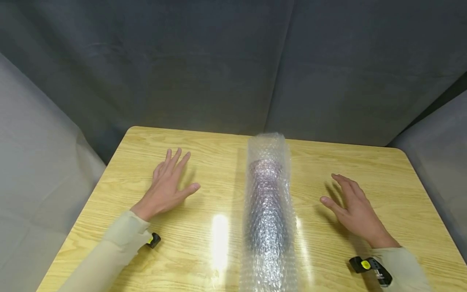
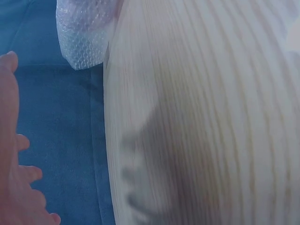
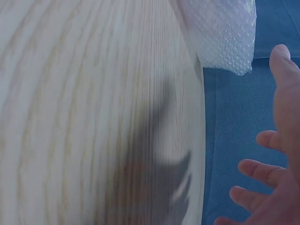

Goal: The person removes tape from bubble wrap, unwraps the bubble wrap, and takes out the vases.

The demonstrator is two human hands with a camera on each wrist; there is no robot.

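A long bundle in clear bubble wrap (image 1: 268, 211) lies lengthwise on the wooden table between my hands. Through the wrap shows something pinkish at the far end and dark or silvery lower down; its kind is hidden. Left of the bundle, my left hand (image 1: 166, 188) is held over the table with fingers spread, touching nothing. On the other side my right hand (image 1: 355, 211) hovers with its fingers loosely extended, also apart from the bundle. Both wrist views catch the far end of the bubble wrap (image 2: 86, 40) at the table's far edge, with the hand's shadow on the wood.
The light wood table (image 1: 204, 162) has rounded far corners. Behind it hangs a dark grey curtain (image 1: 204, 73), and paler cloth panels (image 1: 33, 170) stand on both sides. Each wrist wears a black strap (image 1: 379, 271) with a yellow spot.
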